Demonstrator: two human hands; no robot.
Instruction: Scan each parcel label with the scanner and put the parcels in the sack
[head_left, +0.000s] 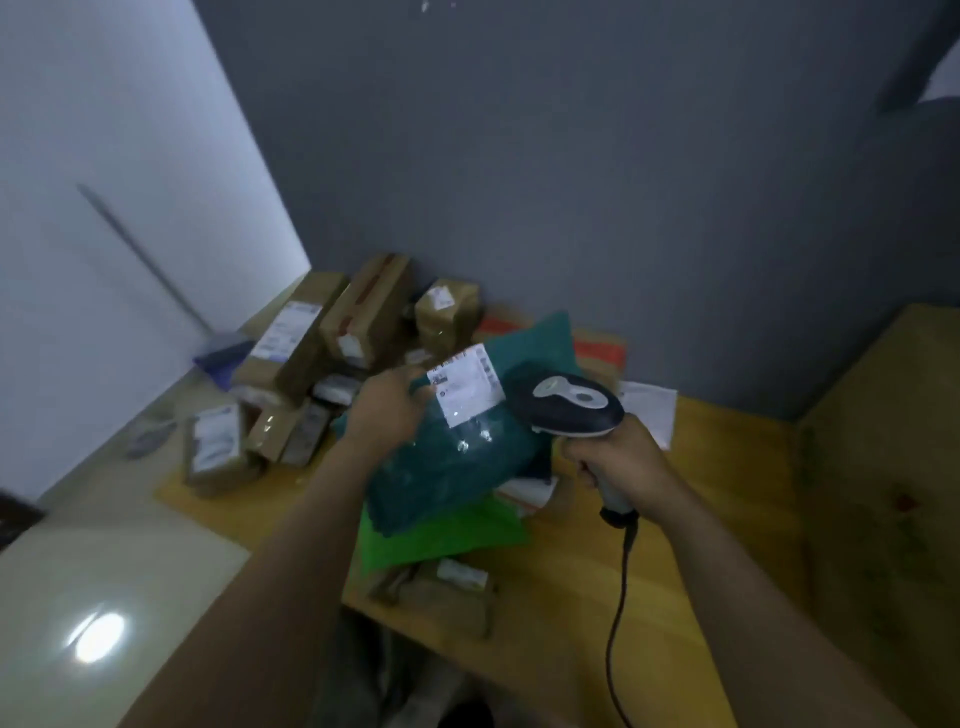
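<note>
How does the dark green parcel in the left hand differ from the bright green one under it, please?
The dark green parcel is held up by the left hand, label facing up; the bright green parcel lies flat on the table, no label visible. Both look like soft plastic mailers.

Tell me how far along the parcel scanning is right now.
Nothing shows as finished: no sack is in view, so bagged parcels can't be counted. In hand: the left hand holds up a dark green parcel with its label facing the scanner gripped by the right hand. Left: the cardboard boxes and other parcels piled on the wooden table.
</note>
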